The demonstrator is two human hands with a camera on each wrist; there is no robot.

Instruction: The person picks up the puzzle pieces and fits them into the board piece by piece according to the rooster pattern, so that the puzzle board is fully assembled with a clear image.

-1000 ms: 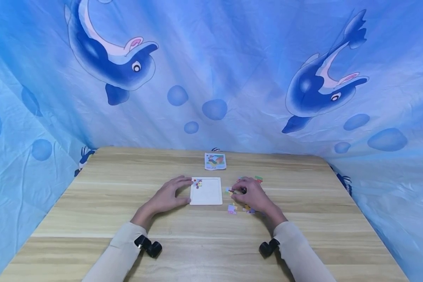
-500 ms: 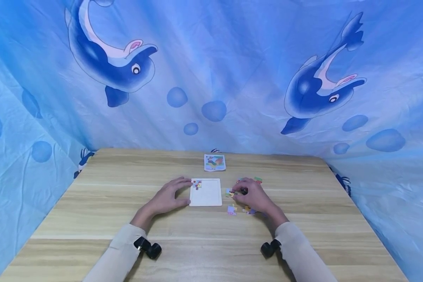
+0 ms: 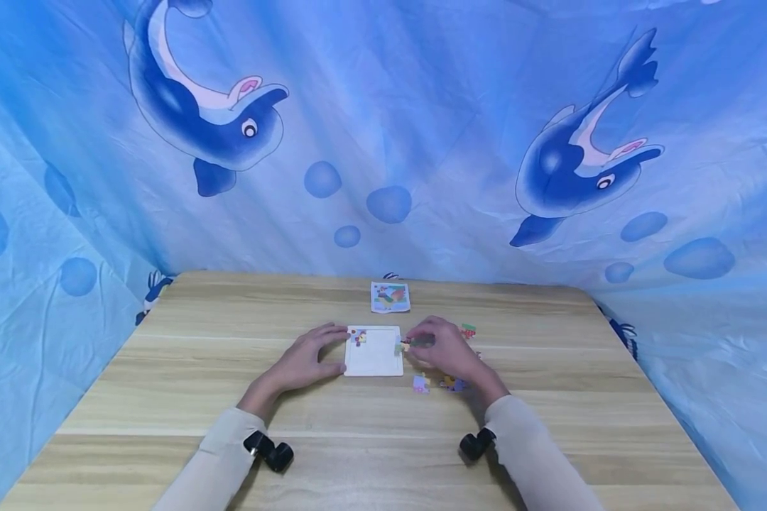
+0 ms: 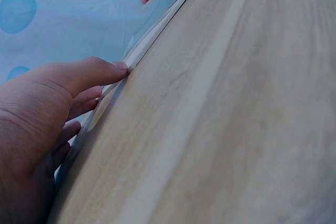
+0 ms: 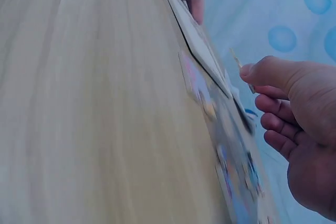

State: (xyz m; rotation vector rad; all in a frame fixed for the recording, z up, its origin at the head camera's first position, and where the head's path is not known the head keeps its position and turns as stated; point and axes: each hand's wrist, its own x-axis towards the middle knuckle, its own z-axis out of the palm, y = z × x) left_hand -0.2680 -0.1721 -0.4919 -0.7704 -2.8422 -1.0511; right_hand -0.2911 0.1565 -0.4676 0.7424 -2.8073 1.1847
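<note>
A square white puzzle board (image 3: 377, 360) lies flat on the table, with colourful puzzle pieces (image 3: 359, 337) at its upper left corner. At the board's left edge is my left hand (image 3: 302, 358), fingers spread. Its thumb (image 4: 118, 66) touches the rim in the left wrist view. My right hand (image 3: 444, 348) pinches a small puzzle piece (image 3: 399, 348) between thumb and fingers, over the board's right edge in the head view. From the right wrist, that piece (image 5: 236, 60) shows nearly edge-on, raised above the table, its picture side hidden.
Loose puzzle pieces lie right of the board: a purple one (image 3: 420, 384), an orange and purple one (image 3: 454, 384), and a red and green one (image 3: 469, 331). Behind the board lies a picture card (image 3: 390, 298). A blue dolphin-print curtain (image 3: 460, 142) hangs past the table's far edge.
My right hand has lifted the puzzle piece from beside the board and carried it left to the board's right edge. My left hand has stayed at the left edge.
</note>
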